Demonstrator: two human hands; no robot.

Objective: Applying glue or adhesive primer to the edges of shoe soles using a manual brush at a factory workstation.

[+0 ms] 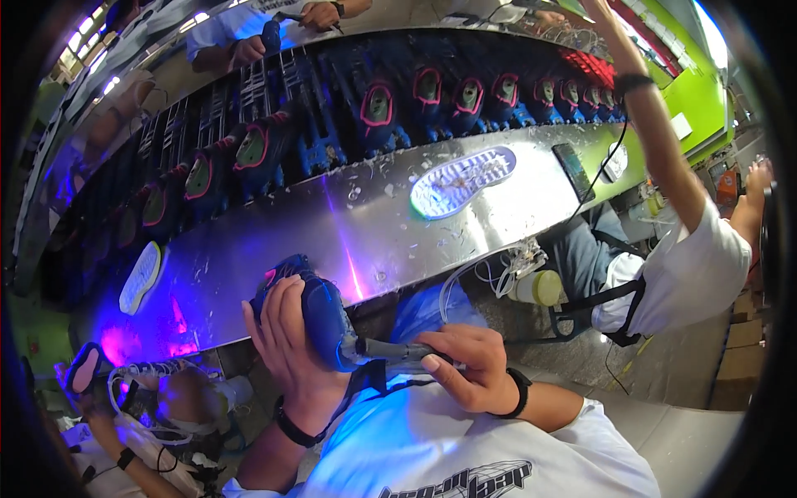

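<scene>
My left hand is wrapped round a dark blue shoe upper with a bit of pink at its far end, held over the near edge of the metal bench. My right hand grips the dark handle of a brush, thumb and fingers closed on it. The brush's pale, ragged tip meets the lower edge of the shoe upper. Its bristles are too small to make out. Beyond my hands, a white shoe sole lies on the bench, and another pale sole lies farther left.
Behind the metal bench runs a rack carrying several blue shoe uppers with pink collars. A dark phone and a cable lie at the right. Co-workers sit on both sides; the right one's arm reaches across the bench. Others work opposite.
</scene>
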